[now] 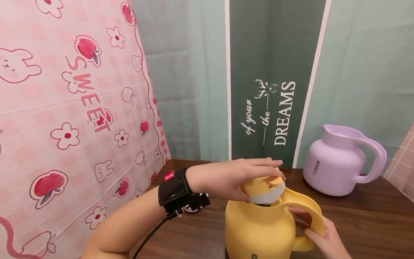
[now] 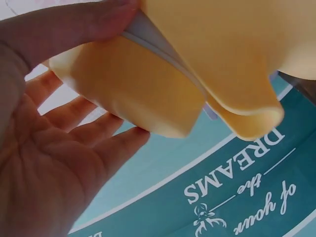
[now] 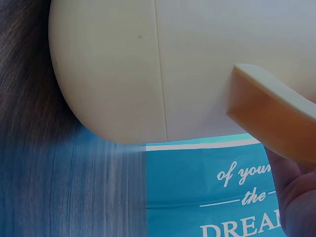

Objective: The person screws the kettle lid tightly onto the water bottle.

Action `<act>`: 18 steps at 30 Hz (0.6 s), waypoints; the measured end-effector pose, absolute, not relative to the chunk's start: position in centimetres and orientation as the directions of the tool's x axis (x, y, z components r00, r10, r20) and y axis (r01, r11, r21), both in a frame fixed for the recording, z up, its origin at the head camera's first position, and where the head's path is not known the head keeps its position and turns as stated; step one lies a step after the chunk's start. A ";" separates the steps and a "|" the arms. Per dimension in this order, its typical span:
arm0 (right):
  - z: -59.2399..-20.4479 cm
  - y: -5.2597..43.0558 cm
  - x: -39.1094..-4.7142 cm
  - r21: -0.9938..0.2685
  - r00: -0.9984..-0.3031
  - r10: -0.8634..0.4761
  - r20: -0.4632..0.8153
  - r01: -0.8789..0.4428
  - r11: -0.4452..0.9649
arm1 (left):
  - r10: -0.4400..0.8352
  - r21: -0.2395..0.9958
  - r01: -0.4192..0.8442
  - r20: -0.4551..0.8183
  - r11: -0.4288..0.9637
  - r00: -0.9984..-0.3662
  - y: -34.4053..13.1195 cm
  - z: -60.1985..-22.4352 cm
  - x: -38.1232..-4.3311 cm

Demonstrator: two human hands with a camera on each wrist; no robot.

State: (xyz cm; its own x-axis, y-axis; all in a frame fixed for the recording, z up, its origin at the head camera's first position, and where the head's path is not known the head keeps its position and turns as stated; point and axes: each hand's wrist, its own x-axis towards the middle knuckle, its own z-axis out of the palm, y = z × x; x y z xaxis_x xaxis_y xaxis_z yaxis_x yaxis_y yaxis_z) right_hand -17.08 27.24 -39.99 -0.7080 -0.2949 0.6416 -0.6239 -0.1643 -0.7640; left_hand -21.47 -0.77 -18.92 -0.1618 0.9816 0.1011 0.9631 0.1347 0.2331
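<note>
A yellow thermos jug (image 1: pixel 258 230) stands upright on the wooden table, its handle (image 1: pixel 318 219) to the right. With thumb and fingers spread around it, my left hand (image 1: pixel 231 176) grips the yellow lid (image 1: pixel 257 187), which has a pale grey lower rim. The lid sits tilted at the jug's mouth, partly raised above the rim. In the left wrist view the lid (image 2: pixel 133 91) lies close beside the jug's spout (image 2: pixel 256 118). My right hand (image 1: pixel 326 235) holds the jug's handle; the right wrist view shows its fingers (image 3: pixel 298 197) beside the handle (image 3: pixel 276 108).
A lilac jug (image 1: pixel 334 162) without a visible lid stands at the back right of the wooden table (image 1: pixel 368 223). Behind hang a green curtain (image 1: pixel 271 43) with white lettering and, on the left, a pink patterned cloth (image 1: pixel 81 144). A black cable (image 1: pixel 148 233) runs from the left wrist strap.
</note>
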 end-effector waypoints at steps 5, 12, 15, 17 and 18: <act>-40.0 27.3 -17.1 -0.759 -0.702 -0.298 0.646 -0.632 -0.156 | 0.983 0.248 0.956 0.050 0.159 -0.176 -0.3 -18.9 -21.3; -40.1 27.3 -17.1 -0.763 -0.712 -0.288 0.640 -0.632 -0.132 | 0.985 0.266 0.948 -0.026 0.173 -0.172 0.1 -19.2 -21.2; -40.1 27.3 -17.1 -0.757 -0.705 -0.288 0.648 -0.639 -0.140 | 0.983 0.262 0.948 -0.057 0.183 -0.174 0.2 -19.5 -21.0; -40.1 27.4 -17.2 -0.750 -0.697 -0.290 0.656 -0.646 -0.144 | 0.981 0.259 0.946 -0.072 0.194 -0.182 0.2 -19.6 -20.9; -40.1 27.4 -17.3 -0.744 -0.690 -0.292 0.662 -0.652 -0.145 | 0.981 0.254 0.948 -0.072 0.193 -0.181 0.2 -19.7 -20.8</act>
State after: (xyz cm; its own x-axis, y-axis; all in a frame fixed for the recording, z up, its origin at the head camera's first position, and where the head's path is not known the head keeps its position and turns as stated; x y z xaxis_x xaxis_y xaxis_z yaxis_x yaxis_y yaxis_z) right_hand -17.25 27.38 -40.15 -0.6903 -0.2917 0.6621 -0.6524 -0.1445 -0.7439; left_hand -20.84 0.18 -19.67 -0.1807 0.9809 -0.0720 0.9478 0.1932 0.2535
